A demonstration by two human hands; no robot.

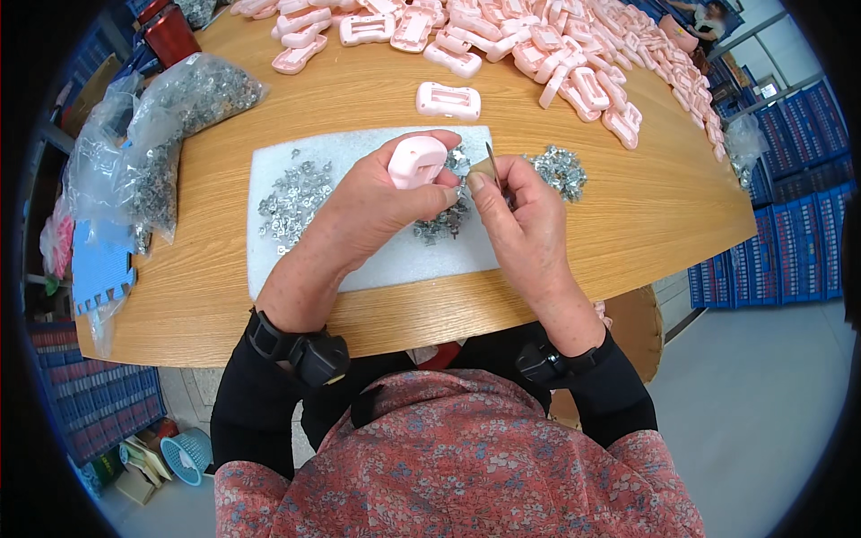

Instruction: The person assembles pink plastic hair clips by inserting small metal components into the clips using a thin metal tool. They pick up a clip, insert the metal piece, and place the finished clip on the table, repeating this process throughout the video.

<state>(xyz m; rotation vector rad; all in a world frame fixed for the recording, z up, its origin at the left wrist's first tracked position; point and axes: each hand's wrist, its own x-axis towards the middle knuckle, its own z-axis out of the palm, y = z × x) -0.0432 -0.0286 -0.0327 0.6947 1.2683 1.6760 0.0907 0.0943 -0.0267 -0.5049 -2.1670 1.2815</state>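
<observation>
My left hand [381, 188] is wrapped round a pale pink plastic shell [417, 162], a rounded casing with a cut-out, and holds it tilted above a white foam sheet [368, 148]. Close beside it, my right hand [522, 215] pinches a slim pointed metal tool [491, 154] that looks like tweezers, one end sticking up past the fingers. Small silver metal clips lie on the foam in a left pile [294, 199] and a middle pile [438, 226], the latter partly hidden by my hands. Another pink shell [448, 101] rests on the table just beyond the foam.
A large heap of pink shells [556, 45] covers the table's far side. More metal pieces [558, 170] sit right of the foam. Clear plastic bags of metal parts [170, 134], a blue foam mat [100, 264] and a red canister [170, 34] are at the left. Blue racks [789, 251] stand beyond the right edge.
</observation>
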